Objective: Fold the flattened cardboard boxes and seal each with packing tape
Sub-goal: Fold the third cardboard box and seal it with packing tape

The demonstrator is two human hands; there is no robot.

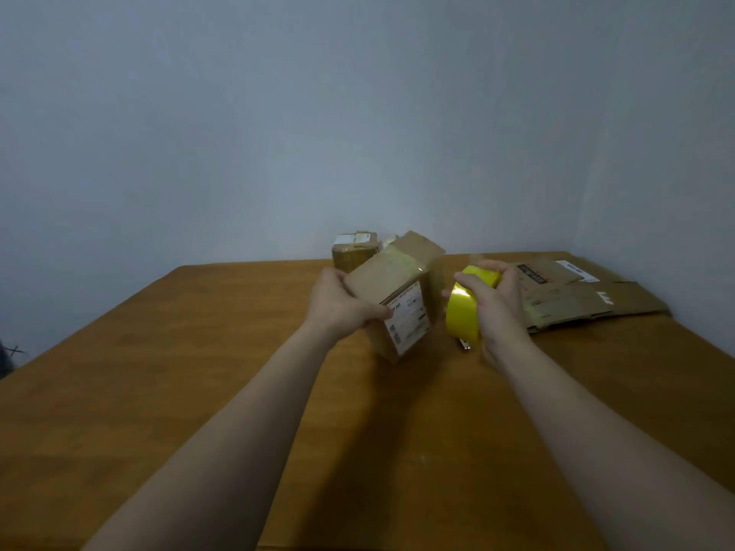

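A folded brown cardboard box [391, 280] with a white shipping label on its near face stands tilted on the wooden table [199, 371]. My left hand [338, 302] grips its left side, thumb on the label face. My right hand [497, 304] grips a yellow roll of packing tape [463, 312] just right of the box. A clear strip of tape lies across the box's top seam. A small metal cutter edge shows under the roll.
A second taped box [354, 252] stands behind the held one by the wall. Flattened cardboard boxes [576, 296] lie in a stack at the right rear of the table. The wall closes off the back and right.
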